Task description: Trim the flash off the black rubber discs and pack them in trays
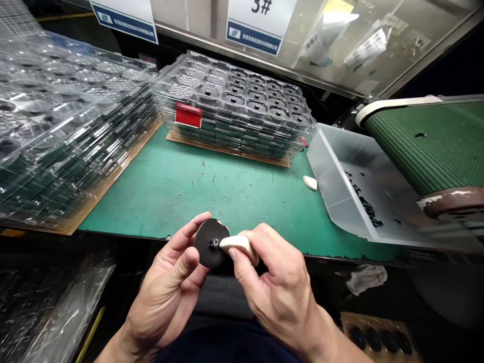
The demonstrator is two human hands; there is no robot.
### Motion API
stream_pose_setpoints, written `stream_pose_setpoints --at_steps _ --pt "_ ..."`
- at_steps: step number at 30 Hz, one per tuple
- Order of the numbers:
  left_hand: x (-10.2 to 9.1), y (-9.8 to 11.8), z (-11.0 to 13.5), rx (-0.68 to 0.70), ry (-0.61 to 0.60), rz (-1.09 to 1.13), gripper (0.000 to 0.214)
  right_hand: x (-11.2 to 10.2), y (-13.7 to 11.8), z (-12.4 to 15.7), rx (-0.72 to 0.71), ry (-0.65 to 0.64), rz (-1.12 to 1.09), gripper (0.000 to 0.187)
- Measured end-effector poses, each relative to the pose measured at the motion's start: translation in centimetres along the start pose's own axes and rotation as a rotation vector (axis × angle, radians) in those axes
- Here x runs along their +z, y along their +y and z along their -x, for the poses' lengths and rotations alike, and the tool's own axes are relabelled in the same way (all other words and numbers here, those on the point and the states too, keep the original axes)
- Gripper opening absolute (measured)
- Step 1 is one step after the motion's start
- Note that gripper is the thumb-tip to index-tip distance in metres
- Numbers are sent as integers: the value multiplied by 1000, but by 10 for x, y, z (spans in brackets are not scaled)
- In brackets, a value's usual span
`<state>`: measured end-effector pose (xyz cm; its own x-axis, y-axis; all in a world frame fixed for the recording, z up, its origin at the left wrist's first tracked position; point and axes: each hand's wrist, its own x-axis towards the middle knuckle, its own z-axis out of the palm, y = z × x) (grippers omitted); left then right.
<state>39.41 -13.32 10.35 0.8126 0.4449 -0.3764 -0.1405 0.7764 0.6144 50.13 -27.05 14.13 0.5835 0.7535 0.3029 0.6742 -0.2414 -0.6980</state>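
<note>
"Green table (234,191), clear trays (236,128) at twelve. Where's the black disc (204,239)?"
"Seven o'clock, left hand (170,290) cradling its rim; right hand (280,282) pinching a white pad (242,245) near its hub (214,242)."
"Handling?"
"Likely light, stiff, smooth; hold the edge."

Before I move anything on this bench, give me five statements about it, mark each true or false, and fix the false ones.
1. The left hand holds a black disc. True.
2. The right hand has nothing in it. False: the right hand grips a white block.
3. A second white piece lies on the green tabletop. True.
4. The red label is on the left tray stack. False: the red label is on the central tray stack.
5. Small black pieces lie in the translucent bin. True.
</note>
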Motion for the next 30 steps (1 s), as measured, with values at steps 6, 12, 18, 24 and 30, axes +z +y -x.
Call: stream_pose_setpoints --at_steps 6,12,18,24,30 --pt "3 8 3 -167 69 -16 44 -3 8 4 -31 -44 148 13" --pt "-17 -4 0 -323 -10 6 32 -7 9 0 -129 -162 173 18" --pt "-8 -12 6 -442 -76 76 43 -8 25 -11 -187 -75 -108 35" --pt "4 -4 2 -159 9 48 50 5 51 12 515 -42 -718 27" --pt "3 -17 -4 -63 72 -150 36 29 31 35 503 -184 -670 47"
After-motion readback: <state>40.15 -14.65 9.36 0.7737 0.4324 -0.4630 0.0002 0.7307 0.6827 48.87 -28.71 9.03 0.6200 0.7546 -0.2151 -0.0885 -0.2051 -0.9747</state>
